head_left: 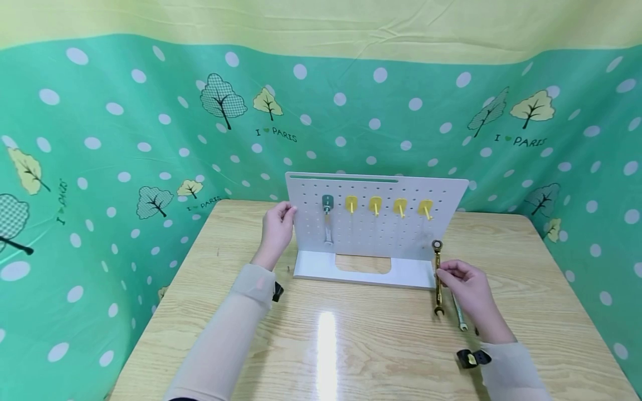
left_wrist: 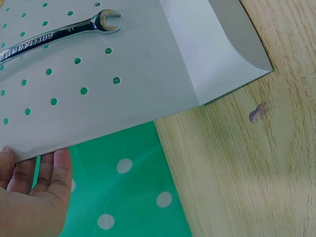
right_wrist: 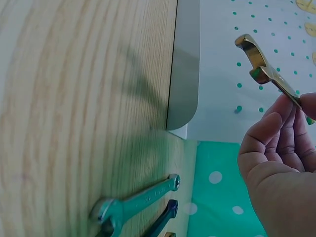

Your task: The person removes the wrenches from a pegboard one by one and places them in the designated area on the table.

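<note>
The gold wrench (head_left: pixel 438 292) is shiny, with a ring end at top and an open jaw below; it stands nearly upright in front of the right edge of the white, perforated pegboard (head_left: pixel 311 228), right of centre in the head view. You have one of it in hand. The board carries four yellow hooks (head_left: pixel 375 205) and one dark green hook (head_left: pixel 327 200), from which one silver wrench (left_wrist: pixel 69 30) hangs. At least two more lie on the table (head_left: pixel 391 334), lower centre of the right wrist view: a green-tinged wrench (right_wrist: pixel 148 195) and a dark blue wrench (right_wrist: pixel 163 217). Your right hand (head_left: pixel 466 284) pinches the gold one between thumb and fingers; your left hand (head_left: pixel 277 227) grips the board's left edge.
</note>
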Demonstrator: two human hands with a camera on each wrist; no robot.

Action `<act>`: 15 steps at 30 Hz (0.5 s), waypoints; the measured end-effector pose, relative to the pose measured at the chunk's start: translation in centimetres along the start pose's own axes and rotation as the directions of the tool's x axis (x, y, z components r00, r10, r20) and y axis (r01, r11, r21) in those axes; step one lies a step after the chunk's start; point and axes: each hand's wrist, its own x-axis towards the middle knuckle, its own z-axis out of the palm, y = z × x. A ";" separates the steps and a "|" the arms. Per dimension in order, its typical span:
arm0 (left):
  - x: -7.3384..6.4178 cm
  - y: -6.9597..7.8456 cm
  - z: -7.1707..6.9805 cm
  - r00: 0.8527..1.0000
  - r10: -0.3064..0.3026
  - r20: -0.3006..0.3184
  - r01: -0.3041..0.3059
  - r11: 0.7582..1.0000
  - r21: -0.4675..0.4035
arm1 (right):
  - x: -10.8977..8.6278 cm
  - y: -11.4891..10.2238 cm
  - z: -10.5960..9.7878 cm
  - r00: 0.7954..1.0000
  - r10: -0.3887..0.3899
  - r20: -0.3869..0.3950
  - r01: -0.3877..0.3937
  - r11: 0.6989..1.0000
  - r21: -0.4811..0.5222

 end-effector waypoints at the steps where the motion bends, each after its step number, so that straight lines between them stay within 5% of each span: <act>1: 0.0 0.0 0.0 1.000 -0.001 0.001 0.001 1.000 0.000 | 0.0 0.1 -0.1 1.000 0.003 -0.002 -0.003 1.000 0.002; 15: 0.0 -0.1 0.0 1.000 -0.010 0.010 0.010 1.000 -0.008 | -0.5 0.9 -1.4 0.999 0.035 -0.025 -0.035 0.999 -0.023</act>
